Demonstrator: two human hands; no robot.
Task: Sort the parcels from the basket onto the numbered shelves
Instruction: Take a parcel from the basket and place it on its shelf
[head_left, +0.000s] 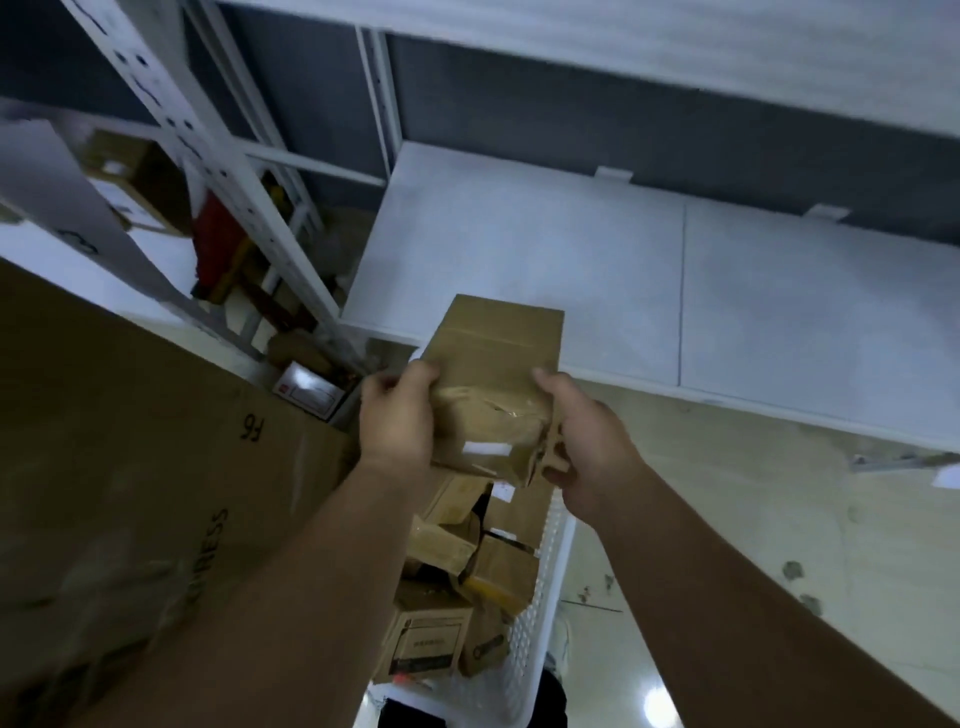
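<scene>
I observe my left hand (397, 415) and right hand (587, 441) gripping a brown parcel (493, 379) by its sides above the white basket (540, 613), near the white shelf (623, 270).

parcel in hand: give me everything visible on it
The held parcel is a brown cardboard box, taped along its seams with glossy clear tape, and a small white label shows on the near face. It is tilted, far end raised toward the white shelf, held in the air above the white basket of other parcels. The left hand grips its left side, the right hand its right near corner. Any label text is unreadable.
</scene>
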